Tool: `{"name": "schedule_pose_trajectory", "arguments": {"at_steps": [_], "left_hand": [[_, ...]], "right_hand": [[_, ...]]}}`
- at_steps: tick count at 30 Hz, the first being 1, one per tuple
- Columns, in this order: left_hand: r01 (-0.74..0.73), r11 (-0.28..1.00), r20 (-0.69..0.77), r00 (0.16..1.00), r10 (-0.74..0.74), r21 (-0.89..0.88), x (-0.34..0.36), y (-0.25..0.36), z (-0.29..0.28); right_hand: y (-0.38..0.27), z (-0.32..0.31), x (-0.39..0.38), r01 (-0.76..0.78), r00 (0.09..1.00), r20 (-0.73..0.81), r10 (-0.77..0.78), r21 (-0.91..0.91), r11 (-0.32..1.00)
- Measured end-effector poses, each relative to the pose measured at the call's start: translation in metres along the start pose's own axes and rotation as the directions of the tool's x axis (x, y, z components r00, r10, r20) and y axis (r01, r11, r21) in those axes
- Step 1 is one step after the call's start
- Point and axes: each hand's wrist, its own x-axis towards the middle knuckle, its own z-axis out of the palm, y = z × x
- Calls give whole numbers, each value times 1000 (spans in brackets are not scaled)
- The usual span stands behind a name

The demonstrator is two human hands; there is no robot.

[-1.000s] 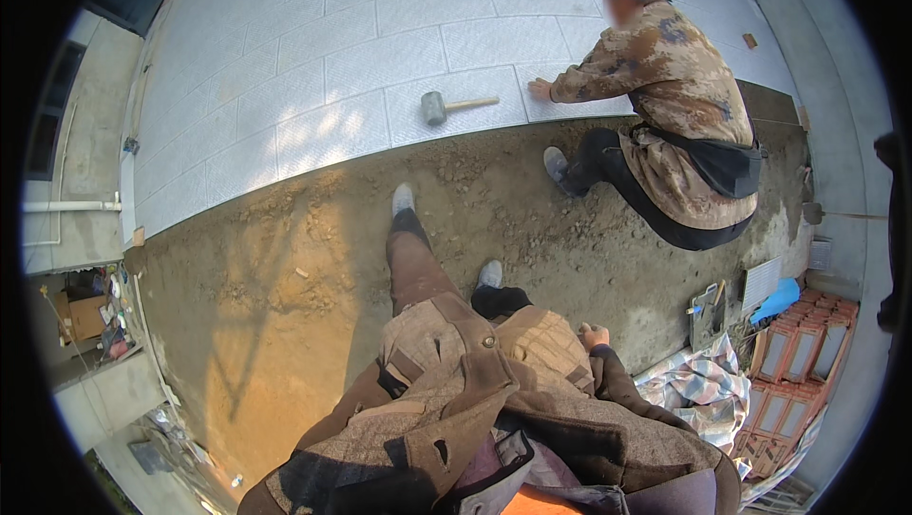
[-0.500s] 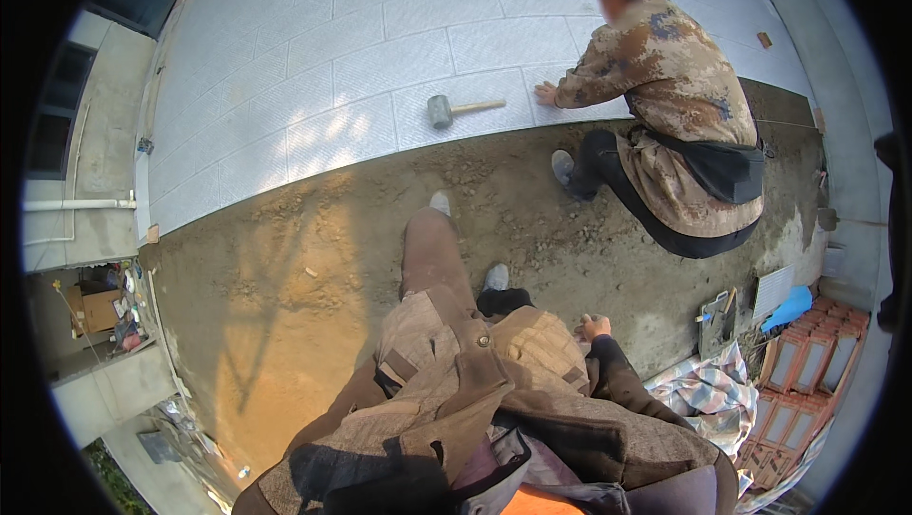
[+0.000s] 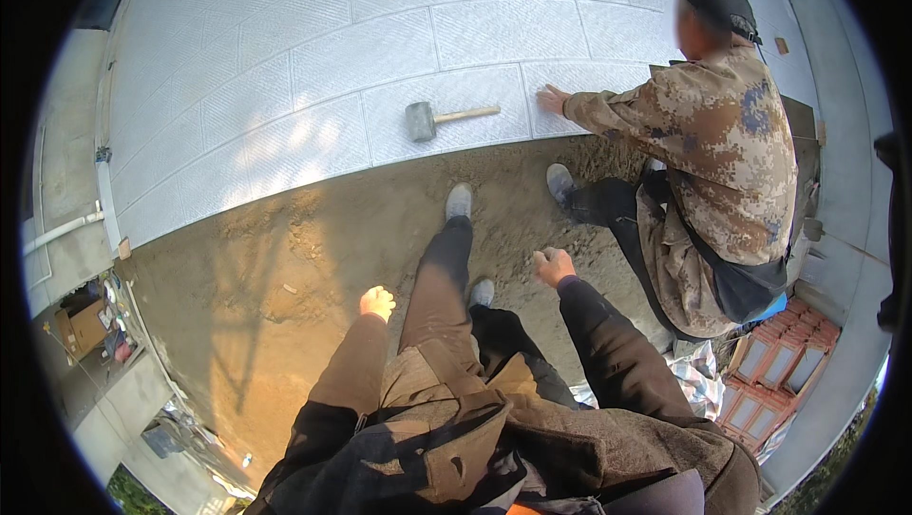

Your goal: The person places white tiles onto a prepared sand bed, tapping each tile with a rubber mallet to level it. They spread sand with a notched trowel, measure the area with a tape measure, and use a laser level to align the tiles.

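My left hand [image 3: 377, 303] hangs over the bare ground with its fingers curled in; I see nothing in it. Farther right, my right hand [image 3: 551, 266] is also closed, above the soil between my feet and the co-worker, and no object shows in it. Neither hand touches anything. Ahead, a rubber mallet [image 3: 419, 123] with a grey head and wooden handle lies on the pale paving slabs [image 3: 323, 125], beyond the reach of both hands. The co-worker's hand [image 3: 551, 99] rests on a slab right of the mallet.
A co-worker [image 3: 722, 154] in a camouflage jacket and dark cap crouches at the right. Rough soil [image 3: 285, 258] runs along the slab edge. Reddish tiles [image 3: 774, 363] and a checked plastic sheet [image 3: 698, 382] lie at the lower right. A wall [image 3: 845, 135] bounds the right side.
My left hand has come into view and my right hand has moved forward and leftward. The view has shifted, and the co-worker appears nearer and farther right. The mallet still lies on the slabs.
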Motion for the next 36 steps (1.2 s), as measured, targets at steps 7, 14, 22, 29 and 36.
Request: {"name": "schedule_pose_trajectory", "arguments": {"at_steps": [7, 14, 22, 29, 36], "left_hand": [[-356, 676, -15, 878, 478, 646, 47, 74, 158], [-399, 519, 116, 862, 494, 756, 46, 63, 210], [-323, 647, 17, 902, 432, 691, 43, 88, 232], [-316, 630, 16, 901, 433, 709, 43, 90, 236], [-357, 481, 101, 872, 478, 801, 53, 77, 238]], "right_hand": [[-125, 52, 192, 231, 971, 11, -240, -318, 920], [-187, 114, 384, 585, 755, 54, -653, -506, 634], [-188, 195, 518, 630, 689, 241, -683, -665, 401], [-188, 213, 532, 599, 748, 194, -634, -609, 520], [-151, 161, 394, 222, 964, 164, -211, -53, 974]]}}
